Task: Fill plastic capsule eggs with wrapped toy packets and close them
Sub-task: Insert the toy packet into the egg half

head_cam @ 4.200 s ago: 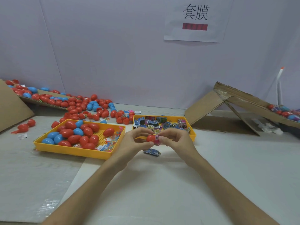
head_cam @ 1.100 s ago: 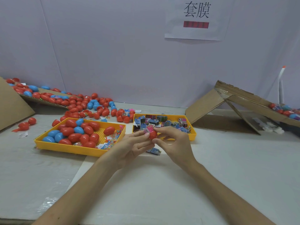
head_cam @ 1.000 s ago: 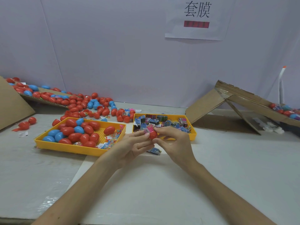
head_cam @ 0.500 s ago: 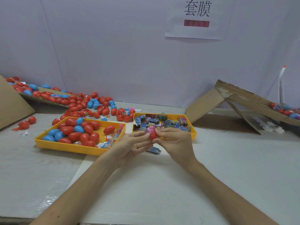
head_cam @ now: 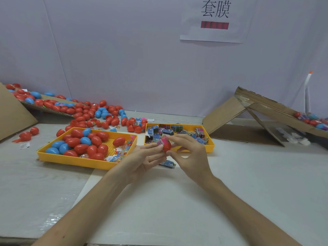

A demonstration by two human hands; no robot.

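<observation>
i hold a red egg (head_cam: 167, 146) just above the table (head_cam: 177, 201), in front of the near edge of the right tray (head_cam: 211, 144). my right hand (head_cam: 192, 157) pinches the egg, thumb under it and forefinger curled over its top, the other fingers bent loosely behind. my left hand (head_cam: 142, 160) lies palm up, its fingers nearly straight and a little spread, with the tips of thumb and forefinger touching the egg's left side. a pink packet (head_cam: 161, 141) sticks out of the egg at its upper left, so the egg is not yet closed. the right tray holds a heap of wrapped packets (head_cam: 170, 130). the left tray (head_cam: 71, 159) holds red and blue eggs (head_cam: 79, 144), with some clear packets at its right end. one blue packet (head_cam: 167, 164) lies loose on the table just below my hands. a spill of eggs (head_cam: 92, 112) lies behind the left tray, against the wall. a cardboard ramp (head_cam: 266, 110) stands at the far right.
</observation>
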